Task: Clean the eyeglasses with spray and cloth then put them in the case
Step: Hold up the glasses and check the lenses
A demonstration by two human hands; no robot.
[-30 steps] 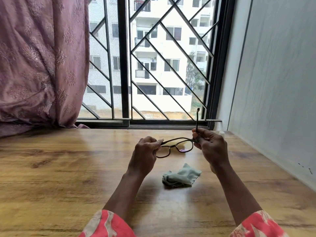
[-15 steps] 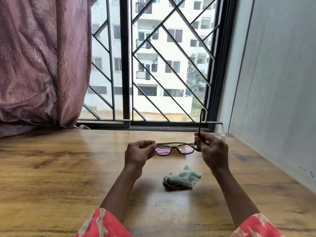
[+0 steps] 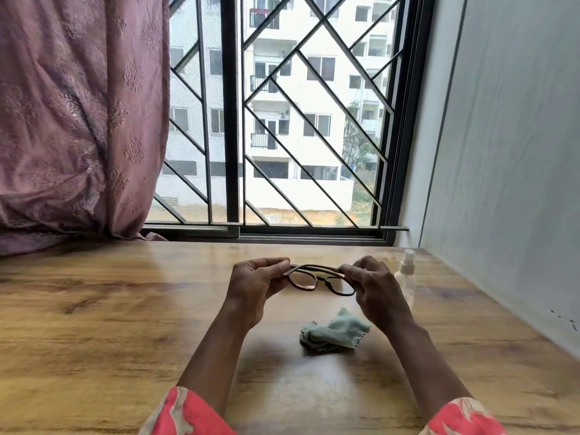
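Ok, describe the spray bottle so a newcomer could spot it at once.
Go to the wooden table's far right corner, where window sill meets wall. The spray bottle stands upright there, just beyond the right hand. It is the only clear, white-capped, standing item.
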